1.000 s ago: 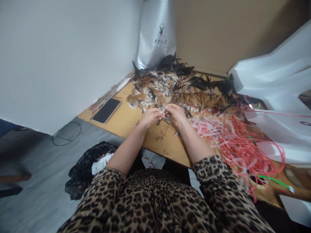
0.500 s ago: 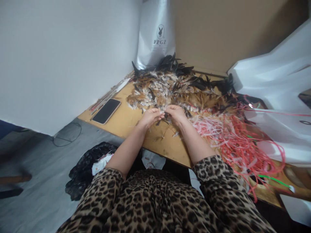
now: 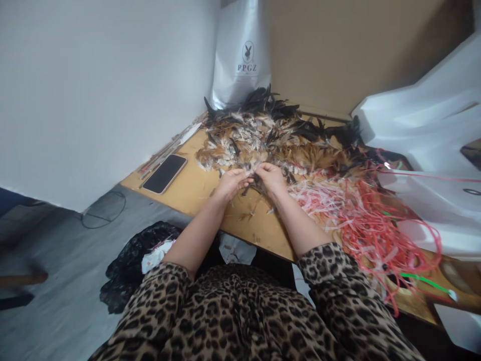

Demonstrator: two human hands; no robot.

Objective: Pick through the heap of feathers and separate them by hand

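Note:
My left hand and my right hand meet at the near edge of a feather pile. Each has thumb and fingers pinched together. Between the fingertips is a small pale feather, blurred and mostly covered by the fingers. The pile is brown, white and black, with long dark plumes at the back. Loose dark bits of feather lie on the yellowish table just below my hands.
A phone lies to the left beside thin sticks. Tangled pink and red plastic strips spread to the right, with a green strip. A white bag stands behind. White sheeting is at right; a black plastic bag is on the floor.
Both hands stay pinched at the same spot, with only slight finger movement. The view has shifted very slightly.

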